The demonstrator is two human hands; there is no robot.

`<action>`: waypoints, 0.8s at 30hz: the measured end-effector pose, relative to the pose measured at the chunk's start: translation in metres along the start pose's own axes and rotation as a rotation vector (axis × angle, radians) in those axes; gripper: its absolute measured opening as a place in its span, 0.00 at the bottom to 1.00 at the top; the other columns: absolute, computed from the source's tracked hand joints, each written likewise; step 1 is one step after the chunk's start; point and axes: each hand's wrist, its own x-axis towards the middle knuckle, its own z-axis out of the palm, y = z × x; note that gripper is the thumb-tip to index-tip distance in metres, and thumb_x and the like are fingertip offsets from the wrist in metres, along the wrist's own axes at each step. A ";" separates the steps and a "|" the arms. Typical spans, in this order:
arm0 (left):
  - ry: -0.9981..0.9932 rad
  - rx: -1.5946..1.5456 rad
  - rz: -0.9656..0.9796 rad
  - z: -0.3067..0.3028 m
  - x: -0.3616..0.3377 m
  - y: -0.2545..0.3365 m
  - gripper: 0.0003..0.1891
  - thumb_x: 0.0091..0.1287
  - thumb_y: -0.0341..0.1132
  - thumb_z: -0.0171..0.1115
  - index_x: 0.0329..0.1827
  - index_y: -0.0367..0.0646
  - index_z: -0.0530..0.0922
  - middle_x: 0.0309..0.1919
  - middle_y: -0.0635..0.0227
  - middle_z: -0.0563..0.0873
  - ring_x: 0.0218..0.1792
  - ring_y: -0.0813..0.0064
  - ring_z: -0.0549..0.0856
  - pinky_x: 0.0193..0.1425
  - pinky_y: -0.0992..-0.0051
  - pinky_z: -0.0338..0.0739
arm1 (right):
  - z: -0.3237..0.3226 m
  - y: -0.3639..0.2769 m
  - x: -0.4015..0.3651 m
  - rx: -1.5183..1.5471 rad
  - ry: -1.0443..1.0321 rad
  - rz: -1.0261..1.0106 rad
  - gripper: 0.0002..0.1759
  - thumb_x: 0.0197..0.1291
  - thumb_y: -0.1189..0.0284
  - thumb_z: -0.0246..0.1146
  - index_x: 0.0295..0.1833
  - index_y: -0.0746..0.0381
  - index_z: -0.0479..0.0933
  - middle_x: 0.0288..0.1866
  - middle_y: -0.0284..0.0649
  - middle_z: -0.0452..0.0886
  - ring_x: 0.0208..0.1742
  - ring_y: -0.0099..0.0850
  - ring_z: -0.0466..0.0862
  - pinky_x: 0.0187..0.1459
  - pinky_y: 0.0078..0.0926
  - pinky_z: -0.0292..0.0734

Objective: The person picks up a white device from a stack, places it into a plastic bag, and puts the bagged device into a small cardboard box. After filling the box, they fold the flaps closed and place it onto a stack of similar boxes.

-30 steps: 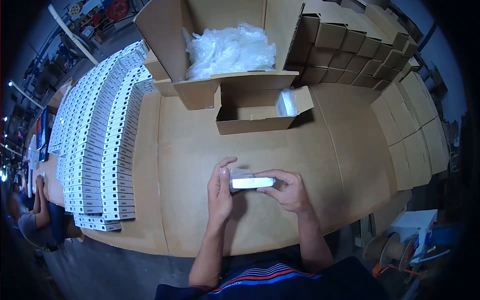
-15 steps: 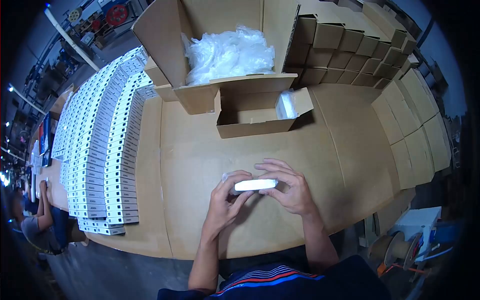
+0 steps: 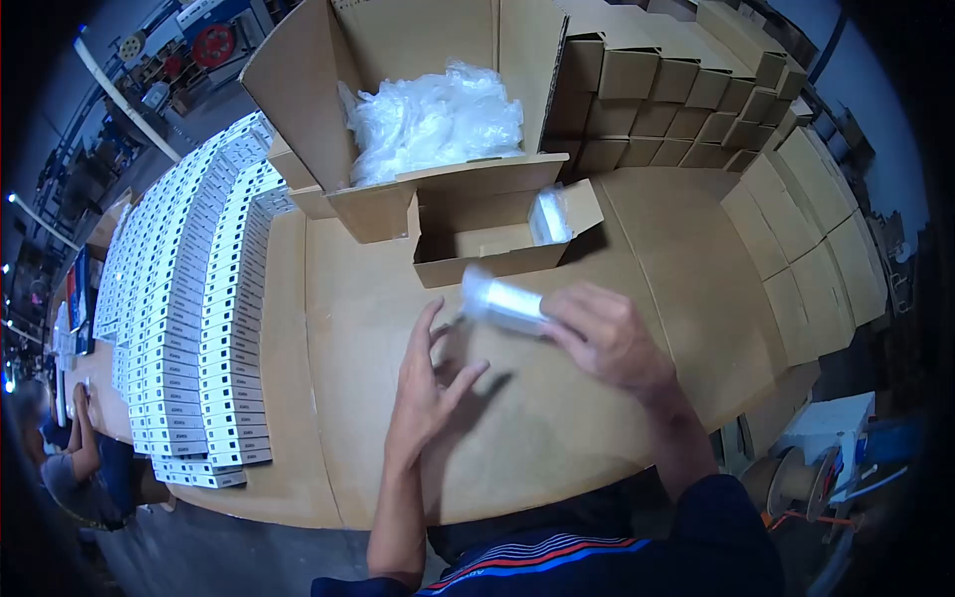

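A small white box in a clear plastic bag (image 3: pixel 509 303) is held at its right end by my right hand (image 3: pixel 612 338), above the cardboard-covered table. Motion blurs the box, and its left end tilts up toward the carton. My left hand (image 3: pixel 430 383) is apart from it, thumb and fingers spread, holding nothing. Just beyond stands an open cardboard carton (image 3: pixel 487 269), with one bagged white box (image 3: pixel 550 217) upright at its right end.
A large open cardboard box (image 3: pixel 298 109) of clear plastic bags (image 3: pixel 438 119) stands behind the carton. Stacked white boxes (image 3: pixel 189 328) line the left. Brown cartons (image 3: pixel 686 90) are piled back right, more cartons (image 3: pixel 806 249) at right. Another person (image 3: pixel 85 448) sits far left.
My left hand has let go of the white box and opened. My right hand has carried the box forward, turning it toward the carton. The view has shifted slightly.
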 end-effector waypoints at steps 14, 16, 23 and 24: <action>0.154 0.700 0.162 -0.001 0.046 -0.033 0.46 0.69 0.36 0.71 0.87 0.54 0.54 0.78 0.46 0.64 0.69 0.32 0.73 0.74 0.43 0.72 | 0.061 0.060 0.034 -0.261 0.406 0.352 0.12 0.63 0.77 0.72 0.51 0.66 0.83 0.37 0.48 0.85 0.29 0.41 0.87 0.28 0.36 0.82; 0.161 0.712 0.157 0.000 0.044 -0.032 0.46 0.68 0.35 0.71 0.87 0.52 0.54 0.77 0.47 0.65 0.68 0.35 0.73 0.73 0.45 0.73 | 0.068 0.067 0.034 -0.308 0.350 0.384 0.11 0.63 0.76 0.72 0.50 0.66 0.84 0.38 0.49 0.86 0.30 0.41 0.87 0.29 0.36 0.83; 0.155 0.781 0.097 0.001 0.043 -0.024 0.48 0.65 0.32 0.73 0.86 0.48 0.54 0.74 0.47 0.69 0.66 0.42 0.76 0.69 0.51 0.76 | 0.092 0.070 0.041 -0.403 0.300 0.491 0.07 0.60 0.77 0.71 0.43 0.66 0.85 0.41 0.49 0.81 0.46 0.49 0.83 0.45 0.48 0.80; 0.153 0.775 0.096 0.001 0.042 -0.023 0.48 0.65 0.32 0.73 0.86 0.48 0.55 0.74 0.46 0.69 0.65 0.42 0.76 0.69 0.50 0.76 | 0.093 0.070 0.041 -0.421 0.304 0.504 0.06 0.60 0.76 0.71 0.43 0.66 0.85 0.41 0.48 0.81 0.47 0.48 0.83 0.45 0.47 0.80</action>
